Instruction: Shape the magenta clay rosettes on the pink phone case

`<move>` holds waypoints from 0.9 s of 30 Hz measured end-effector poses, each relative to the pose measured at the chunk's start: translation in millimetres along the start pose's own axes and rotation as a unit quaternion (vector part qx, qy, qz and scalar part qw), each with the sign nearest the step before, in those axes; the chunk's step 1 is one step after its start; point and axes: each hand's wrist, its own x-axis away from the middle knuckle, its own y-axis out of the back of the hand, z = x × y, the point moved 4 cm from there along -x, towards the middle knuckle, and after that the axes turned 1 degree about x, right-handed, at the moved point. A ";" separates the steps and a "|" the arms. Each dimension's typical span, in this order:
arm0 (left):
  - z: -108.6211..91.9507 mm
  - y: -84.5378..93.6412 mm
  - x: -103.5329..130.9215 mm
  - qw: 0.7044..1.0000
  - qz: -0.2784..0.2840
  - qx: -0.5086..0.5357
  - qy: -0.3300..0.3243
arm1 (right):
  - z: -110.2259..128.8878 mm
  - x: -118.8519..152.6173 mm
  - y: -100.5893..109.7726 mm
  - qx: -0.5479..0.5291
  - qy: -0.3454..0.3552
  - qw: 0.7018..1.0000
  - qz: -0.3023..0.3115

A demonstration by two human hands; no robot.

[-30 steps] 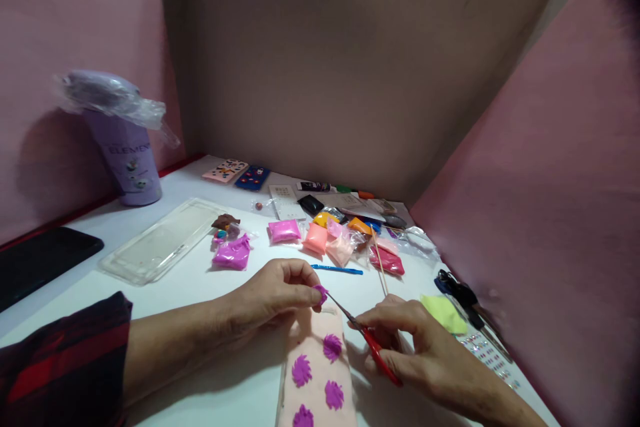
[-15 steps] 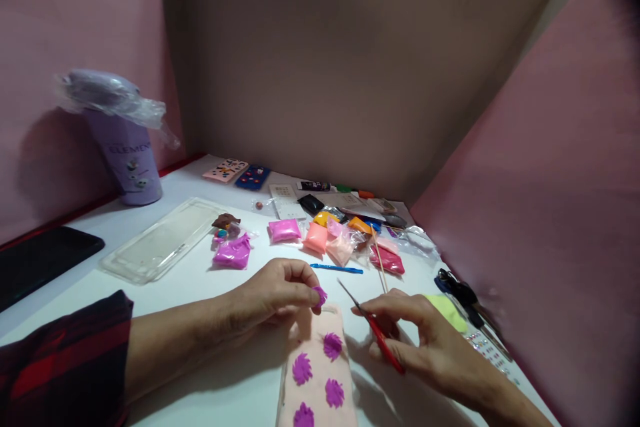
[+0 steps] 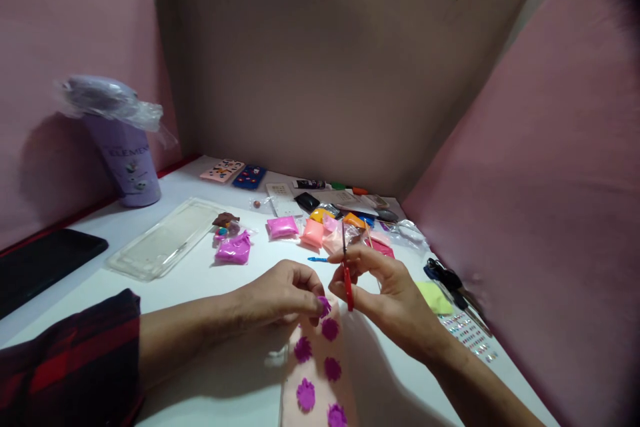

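Observation:
Between thumb and fingers, my left hand (image 3: 287, 293) pinches a small purple clay piece (image 3: 325, 307) over the far end of a pale pink phone case (image 3: 320, 373). Several frilled purple clay flowers (image 3: 305, 394) lie on the case. My right hand (image 3: 387, 287) is closed on small red-handled scissors (image 3: 348, 280), held upright with the tip pointing away, just right of the purple piece. A blue tool (image 3: 318, 259) lies on the table beyond, partly hidden by my right hand.
Clay packets (image 3: 283, 227) lie behind the hands. To the left are a clear case (image 3: 163, 240), a black phone-shaped item (image 3: 50, 263) and a purple cup (image 3: 127, 160). Gem stickers (image 3: 467, 333) and a yellow-green piece (image 3: 434, 297) are at right.
My right hand has moved left and up, nearer my left hand, and the scissors have turned upright. The phone case shows shifted in view. My left hand still pinches the purple piece.

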 end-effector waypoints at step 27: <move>-5.2 0.9 2.3 0.995 -0.016 0.099 -0.004 | -26.0 3.2 -14.5 -0.186 -0.125 0.971 -0.080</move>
